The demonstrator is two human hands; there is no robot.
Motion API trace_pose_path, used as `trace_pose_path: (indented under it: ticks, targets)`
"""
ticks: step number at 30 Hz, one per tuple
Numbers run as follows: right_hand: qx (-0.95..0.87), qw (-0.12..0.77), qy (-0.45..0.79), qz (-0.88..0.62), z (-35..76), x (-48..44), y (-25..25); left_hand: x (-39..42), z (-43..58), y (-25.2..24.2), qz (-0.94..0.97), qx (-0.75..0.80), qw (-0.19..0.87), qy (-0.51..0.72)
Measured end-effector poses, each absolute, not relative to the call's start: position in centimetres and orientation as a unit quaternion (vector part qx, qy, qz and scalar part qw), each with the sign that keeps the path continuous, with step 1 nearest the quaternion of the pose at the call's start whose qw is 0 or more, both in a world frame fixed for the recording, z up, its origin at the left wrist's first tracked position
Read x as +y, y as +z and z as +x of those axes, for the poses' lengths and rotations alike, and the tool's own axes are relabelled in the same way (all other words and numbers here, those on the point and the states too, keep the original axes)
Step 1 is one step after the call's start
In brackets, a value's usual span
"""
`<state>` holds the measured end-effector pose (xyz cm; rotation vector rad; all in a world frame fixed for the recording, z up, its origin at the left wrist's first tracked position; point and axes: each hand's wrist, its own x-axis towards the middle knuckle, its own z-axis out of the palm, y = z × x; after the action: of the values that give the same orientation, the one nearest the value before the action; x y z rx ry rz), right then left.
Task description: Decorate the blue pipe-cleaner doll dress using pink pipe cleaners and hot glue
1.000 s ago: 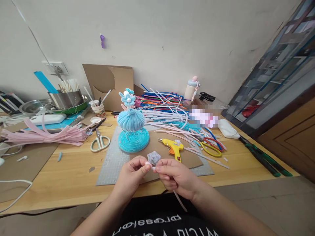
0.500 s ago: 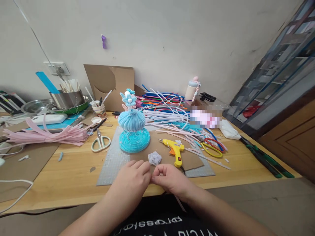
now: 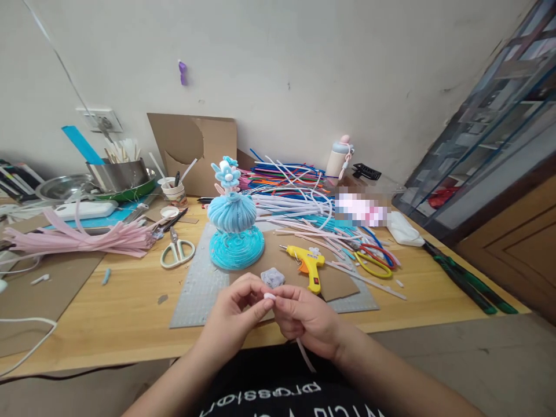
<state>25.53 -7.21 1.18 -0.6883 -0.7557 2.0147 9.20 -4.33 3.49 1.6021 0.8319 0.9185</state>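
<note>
My left hand [image 3: 240,308] and my right hand [image 3: 304,317] meet above the table's front edge, fingertips pinched together. Between them shows the small curled end of a pale pipe cleaner [image 3: 269,296]; its tail hangs down below my right hand. Just beyond my fingers lies a greyish-white fluffy rosette [image 3: 273,277]. A yellow hot glue gun [image 3: 313,269] rests on the cardboard to its right. Behind on the left stands a blue pipe-cleaner figure [image 3: 232,211] with a pleated round body, a flower on top and a coiled round base.
A grey cutting mat [image 3: 195,301] lies under the cardboard. White-handled scissors [image 3: 177,252] and a pink pipe-cleaner bundle [image 3: 95,234] are at left. Coloured pipe cleaners [image 3: 295,200] pile up at the back. Yellow-and-red-handled scissors [image 3: 373,263] and green-black handles [image 3: 471,281] lie at right.
My left hand has turned, so its thumb and fingertips now show. The curled pipe-cleaner end has come into sight between both hands. The rosette, glue gun and blue figure stay in place.
</note>
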Motion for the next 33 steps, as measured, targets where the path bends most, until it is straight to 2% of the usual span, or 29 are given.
trace_pose_path:
  ticks: [4, 20, 24, 33]
  targets:
    - [-0.288, 0.432, 0.809, -0.277, 25.2, -7.3, 0.8, -4.4, 9.9, 1.9, 0.571, 0.356, 0.600, 0.433]
    - [-0.277, 0.432, 0.800, -0.310, 25.2, -7.3, 0.4, -4.3, 10.5, 1.0, 0.522, 0.321, 0.649, 0.451]
    - [-0.279, 0.453, 0.784, -0.319, 25.2, -7.2, 0.5, -4.3, 10.7, 1.0, 0.506, 0.356, 0.661, 0.423]
    - [-0.302, 0.437, 0.767, -0.360, 25.5, -7.2, 1.3, -4.0, 10.4, 0.7, 0.479, 0.398, 0.664, 0.414]
